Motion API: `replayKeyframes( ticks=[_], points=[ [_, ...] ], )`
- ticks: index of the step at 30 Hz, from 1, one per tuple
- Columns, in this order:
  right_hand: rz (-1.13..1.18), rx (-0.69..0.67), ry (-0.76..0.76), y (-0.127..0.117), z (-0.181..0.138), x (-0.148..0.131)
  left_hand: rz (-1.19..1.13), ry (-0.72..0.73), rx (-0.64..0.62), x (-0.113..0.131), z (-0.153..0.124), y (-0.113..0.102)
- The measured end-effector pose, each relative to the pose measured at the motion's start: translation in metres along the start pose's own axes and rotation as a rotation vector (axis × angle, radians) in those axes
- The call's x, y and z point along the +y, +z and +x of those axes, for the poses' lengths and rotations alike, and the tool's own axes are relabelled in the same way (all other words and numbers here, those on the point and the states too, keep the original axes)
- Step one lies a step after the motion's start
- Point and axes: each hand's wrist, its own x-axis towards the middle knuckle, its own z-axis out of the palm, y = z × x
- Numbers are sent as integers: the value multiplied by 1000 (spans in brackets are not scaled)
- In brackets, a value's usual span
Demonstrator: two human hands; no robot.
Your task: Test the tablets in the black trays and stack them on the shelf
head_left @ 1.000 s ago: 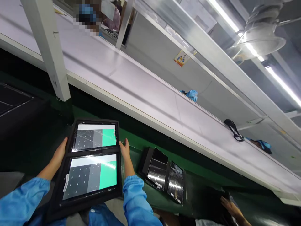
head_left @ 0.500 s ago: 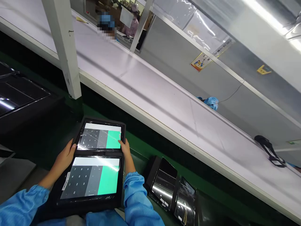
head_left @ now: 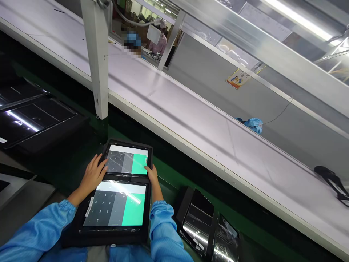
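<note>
In front of my body a black tray (head_left: 109, 238) carries two lit tablets, one above the other. Both the far tablet (head_left: 127, 160) and the near tablet (head_left: 117, 205) show a calculator keypad with a green panel at the right. My left hand (head_left: 94, 174) lies with spread fingers over the left edge of the far tablet, fingertips on its screen. At the tray's right side, my right hand (head_left: 152, 174) grips the edge, thumb on top by the far tablet's border. Its other fingers are hidden below.
A long white bench (head_left: 174, 112) runs diagonally ahead, with a white post (head_left: 96, 65) at its near edge. Dark-screened tablets in trays lie to the right (head_left: 199, 222) and left (head_left: 40, 116). A black strap (head_left: 331, 180) rests on the bench. People are visible beyond it.
My left hand has loosened from the tray's left edge and moved onto the far tablet with fingers spread. My right hand keeps its grip. The whole view has shifted slightly.
</note>
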Motion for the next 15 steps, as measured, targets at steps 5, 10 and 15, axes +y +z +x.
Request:
replayKeyframes(
  ticks=[5,10,15],
  points=[
    [21,18,13,1,-4,-2,87,100,-127,10,43,-8],
    [44,30,22,3,-6,-2,154,151,-186,7,66,-1],
    [64,60,27,6,-8,0,147,92,-138,3,67,-4]
  ],
)
